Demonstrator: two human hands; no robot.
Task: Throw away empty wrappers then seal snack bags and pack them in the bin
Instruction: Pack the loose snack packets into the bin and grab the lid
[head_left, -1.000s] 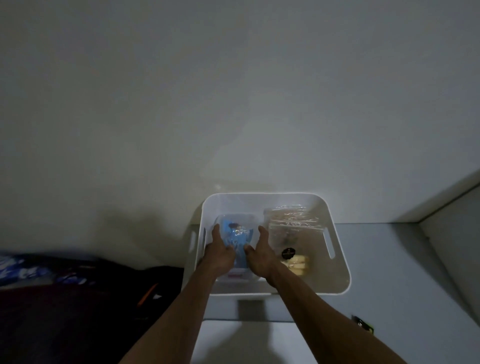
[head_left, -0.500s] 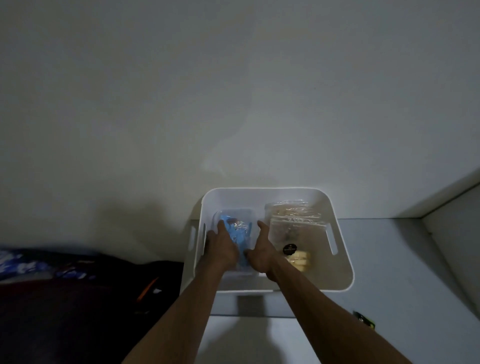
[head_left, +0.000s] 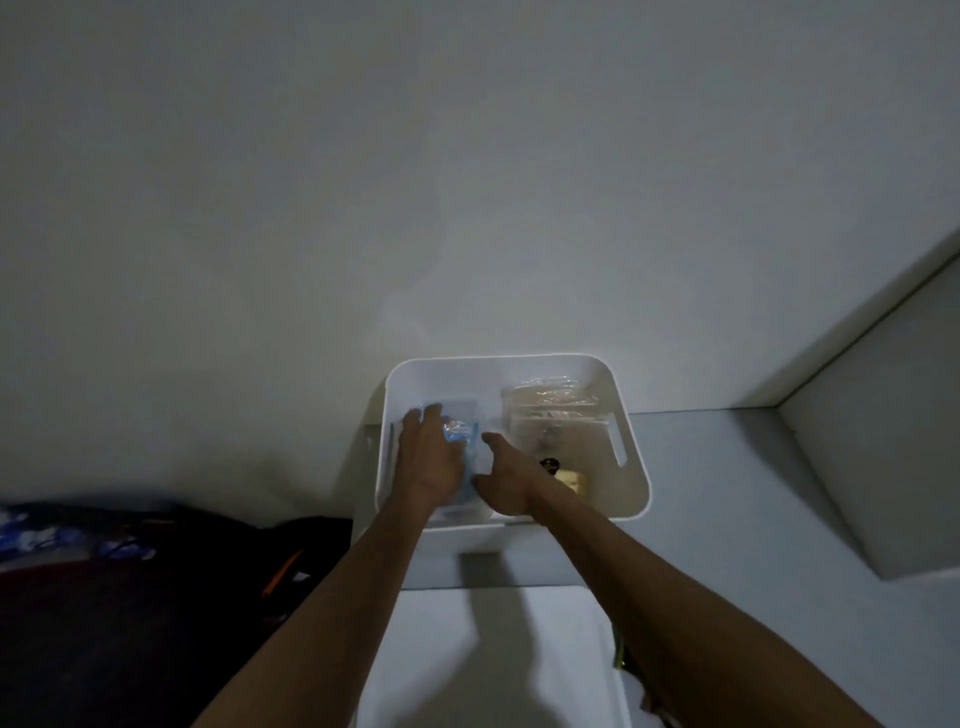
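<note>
A white plastic bin with side handle slots stands on a pale surface against the wall. In its left half lies a clear bag with blue snack packs. My left hand lies flat on top of that bag, fingers straight and reaching to its far end. My right hand rests against the bag's right side, fingers extended. The right half of the bin holds a clear bag of brownish and yellow snacks with a dark round label.
A dark bag with an orange strip and blue patterned fabric lies at the lower left. A white ledge juts out at the right. A small green-edged item shows below my right forearm.
My left hand slid forward and over the blue bag, from gripping its left edge to covering its top. The right hand stayed beside the bag. The view shifted slightly.
</note>
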